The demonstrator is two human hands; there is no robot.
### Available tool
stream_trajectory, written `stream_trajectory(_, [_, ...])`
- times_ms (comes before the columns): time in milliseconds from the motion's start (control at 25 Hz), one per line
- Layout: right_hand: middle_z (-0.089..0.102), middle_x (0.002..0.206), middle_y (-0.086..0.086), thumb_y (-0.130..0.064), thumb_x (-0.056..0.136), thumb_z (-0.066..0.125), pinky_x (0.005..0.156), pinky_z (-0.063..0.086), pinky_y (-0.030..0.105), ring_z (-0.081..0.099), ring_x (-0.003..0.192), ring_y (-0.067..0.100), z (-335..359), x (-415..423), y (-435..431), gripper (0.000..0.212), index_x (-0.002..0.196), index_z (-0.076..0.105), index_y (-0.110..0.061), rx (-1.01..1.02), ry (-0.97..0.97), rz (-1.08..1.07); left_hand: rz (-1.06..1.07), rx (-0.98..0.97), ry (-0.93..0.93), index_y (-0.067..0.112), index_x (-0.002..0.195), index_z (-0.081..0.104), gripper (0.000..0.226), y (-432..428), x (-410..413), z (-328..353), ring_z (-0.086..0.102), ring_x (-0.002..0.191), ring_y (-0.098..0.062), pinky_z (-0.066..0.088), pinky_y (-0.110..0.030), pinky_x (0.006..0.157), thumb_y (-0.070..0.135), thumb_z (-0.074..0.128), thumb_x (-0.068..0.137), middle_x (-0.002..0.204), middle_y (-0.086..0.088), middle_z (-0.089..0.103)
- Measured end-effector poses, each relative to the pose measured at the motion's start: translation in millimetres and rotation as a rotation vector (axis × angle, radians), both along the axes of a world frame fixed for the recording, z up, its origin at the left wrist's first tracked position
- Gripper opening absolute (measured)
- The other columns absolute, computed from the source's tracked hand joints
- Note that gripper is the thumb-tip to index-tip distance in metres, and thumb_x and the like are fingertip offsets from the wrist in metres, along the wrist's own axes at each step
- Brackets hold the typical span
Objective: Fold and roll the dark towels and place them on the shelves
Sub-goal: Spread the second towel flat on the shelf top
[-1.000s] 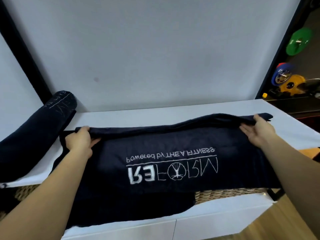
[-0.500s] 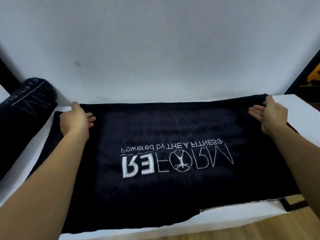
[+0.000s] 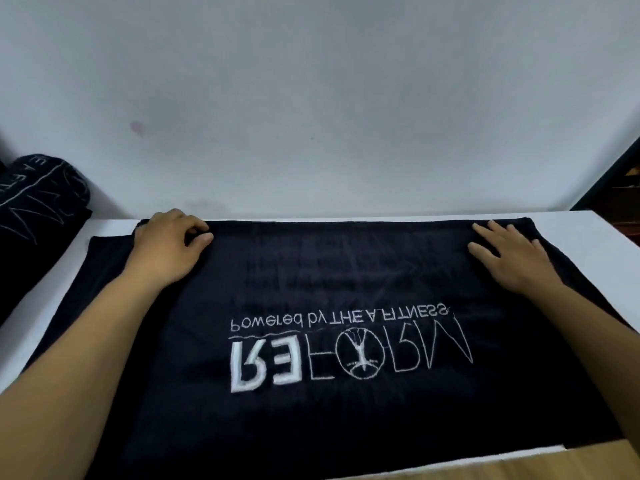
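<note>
- Left hand [image 3: 169, 244]: fingers curled onto the far-left corner, apparently pinching the hem.
- Right hand [image 3: 509, 258]: flat, fingers spread, pressing the far-right corner.
- Dark towel [image 3: 346, 410] lies spread on the white top [image 3: 588, 237], logo upside down, far edge near the wall [image 3: 311, 98].
- Rolled towel [image 3: 41, 195] sits at the left.
- Watch it: a lower layer peeks past the left corner, so if it is left uneven the roll likely goes crooked. The near edge seems to overhang, so a tug could drag it off.

Rolled towel [image 3: 45, 195] partly off-frame, left.
</note>
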State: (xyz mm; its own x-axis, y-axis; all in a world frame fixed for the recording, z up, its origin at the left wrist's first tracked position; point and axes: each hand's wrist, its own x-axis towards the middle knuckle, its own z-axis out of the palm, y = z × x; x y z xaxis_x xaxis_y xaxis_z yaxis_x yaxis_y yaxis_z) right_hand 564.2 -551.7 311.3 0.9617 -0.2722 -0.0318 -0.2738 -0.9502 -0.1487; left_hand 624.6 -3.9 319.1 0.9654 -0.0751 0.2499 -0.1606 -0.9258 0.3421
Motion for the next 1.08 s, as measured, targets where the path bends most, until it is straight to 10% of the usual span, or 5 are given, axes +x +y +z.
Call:
stream_trajectory(200, [0.052,0.145,0.007,-0.030,0.097,0.053,0.114,0.030,0.051,0.042,0.136,0.031,1,9,-14,0.041,0.137,0.055,-0.020,0.192,-0.284,-0.078,0.055,0.373,0.232,0.040,0.096,0.054,0.011,58,7,30,0.056,0.101,-0.018,0.038,-0.038,0.086,0.045,0.061,0.089,0.097,0.011,0.056])
stream_trajectory(520, [0.065,0.087,0.011,-0.020,0.080,0.080,0.069,0.043,0.030,0.056,0.076,0.022,51,29,-83,0.015,0.084,0.069,-0.011,0.341,0.004,0.017,0.120,0.495,0.471,0.018,0.070,0.065,0.017,111,32,46,0.061,0.076,-0.027,0.046,-0.035,0.074,0.008,0.078,0.069,0.076,-0.007,0.065])
stream_trajectory(800, [0.074,0.091,0.001,-0.014,0.085,0.074,0.060,0.060,0.037,0.069,0.085,0.024,6,52,-145,0.026,0.085,0.073,-0.040,0.643,-0.151,-0.133,0.396,-0.813,0.112,0.009,0.095,0.069,0.005,72,-25,48,0.061,0.071,-0.019,0.053,-0.025,0.063,0.009,0.065,0.091,0.086,-0.011,0.067])
stream_trajectory(1080, [0.069,0.065,-0.015,-0.035,0.092,0.055,0.047,0.056,0.028,0.067,0.056,0.004,3,65,-164,0.015,0.086,0.060,-0.023,0.643,-0.353,-0.266,0.366,-1.089,0.039,0.016,0.083,0.067,0.019,45,-25,59,0.064,0.057,-0.007,0.054,-0.019,0.051,0.021,0.057,0.098,0.064,0.007,0.069])
